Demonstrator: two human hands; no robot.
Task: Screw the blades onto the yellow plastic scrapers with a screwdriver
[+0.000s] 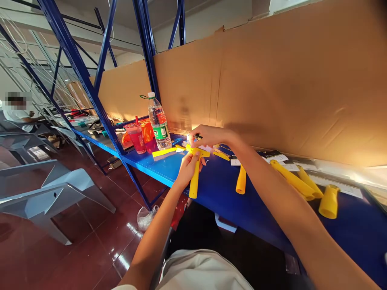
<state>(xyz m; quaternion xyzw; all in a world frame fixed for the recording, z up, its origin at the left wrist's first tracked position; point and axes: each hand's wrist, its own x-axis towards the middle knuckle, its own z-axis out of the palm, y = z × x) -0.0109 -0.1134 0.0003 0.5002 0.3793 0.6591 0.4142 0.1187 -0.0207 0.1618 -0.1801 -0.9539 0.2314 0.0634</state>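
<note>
My left hand (189, 166) is closed around a yellow T-shaped handle (194, 182), near where its stem meets the crossbar. The stem points down toward me over the shelf's front edge. Just above the crossbar, my right hand (204, 136) is pinched, with a small dark piece (198, 137) showing at its fingers; I cannot tell what it is. Left of the hands lies a flat yellow piece (165, 152) on the blue shelf (211, 185). A yellow tube-like handle (241, 180) rests to the right, partly behind my right forearm.
A water bottle (159, 125) and a red cup with a straw (136, 137) stand at the left. More yellow handles (329, 201) lie at the right. Blue posts (90, 92) and a cardboard wall (272, 80) bound the shelf. Grey chairs (60, 193) and a seated person (19, 114) are farther left.
</note>
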